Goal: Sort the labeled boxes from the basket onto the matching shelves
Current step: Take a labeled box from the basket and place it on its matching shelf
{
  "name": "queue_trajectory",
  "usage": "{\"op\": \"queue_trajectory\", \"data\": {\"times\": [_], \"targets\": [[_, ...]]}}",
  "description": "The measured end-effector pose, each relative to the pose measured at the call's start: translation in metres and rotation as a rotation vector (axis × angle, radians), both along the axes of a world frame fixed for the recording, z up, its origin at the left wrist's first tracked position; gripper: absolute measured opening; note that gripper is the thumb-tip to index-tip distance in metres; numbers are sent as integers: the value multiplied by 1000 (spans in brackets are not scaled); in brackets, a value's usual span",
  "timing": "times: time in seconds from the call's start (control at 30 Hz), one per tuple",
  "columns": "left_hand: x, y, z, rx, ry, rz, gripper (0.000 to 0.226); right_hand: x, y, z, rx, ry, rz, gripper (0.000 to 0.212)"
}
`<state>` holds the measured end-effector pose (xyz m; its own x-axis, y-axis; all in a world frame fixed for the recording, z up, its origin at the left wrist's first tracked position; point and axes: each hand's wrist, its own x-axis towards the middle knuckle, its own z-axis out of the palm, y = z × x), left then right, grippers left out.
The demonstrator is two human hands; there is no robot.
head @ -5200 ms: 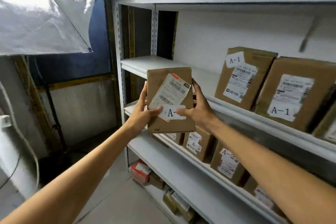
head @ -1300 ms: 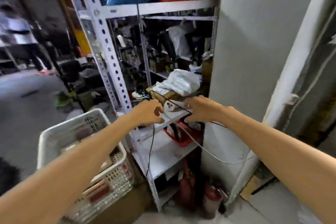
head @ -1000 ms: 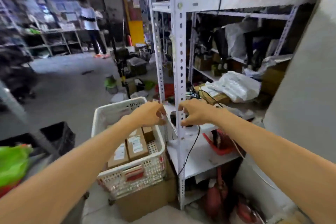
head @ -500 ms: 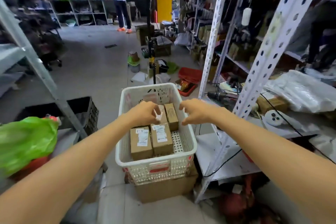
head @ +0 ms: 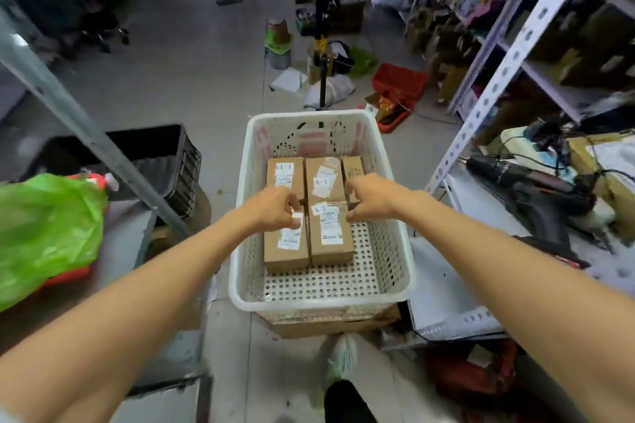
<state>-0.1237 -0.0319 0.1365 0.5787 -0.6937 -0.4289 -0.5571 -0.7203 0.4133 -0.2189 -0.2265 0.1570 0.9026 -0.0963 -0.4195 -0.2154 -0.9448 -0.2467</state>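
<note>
Lying in basket (head: 319, 300): five boxes (head: 331, 233), three lined along far wall, two just before them. A-1 read on two far labels. Left hand (head: 275, 209), right hand (head: 371, 197) poised over front pair, fingers loosely curled, nothing gripped. Sorting judged unfinished; five to be shelved.

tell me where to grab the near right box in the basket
Probably take the near right box by its right long edge and near end, coming from above on the right. It lies flat, label up, tight against the near left box and a far box; only those two sides face bare basket floor.
</note>
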Motion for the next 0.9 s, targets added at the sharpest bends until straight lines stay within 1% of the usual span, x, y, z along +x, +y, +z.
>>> {"op": "queue_trajectory", "data": {"times": [0.2,0.3,0.4,0.53,0.67,0.8,0.9], "targets": [[47,-33,-61,79,58,91,39,59,-37,-62,55,64,-8,47],[59,-50,-97,98,130,106,39,81,-49,-96,105,101,-44,52],[71,-63,-138,104,166,126,38,95,-58,-134,162,95,-110,54],[88,-75,-195,172,173,140,51,104,-68,-192,205,122,-222,64],[98,-88,-252,207,187,137,59,105,-73,-258,187,207,-286,62],[101,-101,-304,183,248,170,66,103,-78,-313,168,266,-331,71],[104,-110,-331,102,295,219,70,108,-77,-345,154,253,-420,80]]}}
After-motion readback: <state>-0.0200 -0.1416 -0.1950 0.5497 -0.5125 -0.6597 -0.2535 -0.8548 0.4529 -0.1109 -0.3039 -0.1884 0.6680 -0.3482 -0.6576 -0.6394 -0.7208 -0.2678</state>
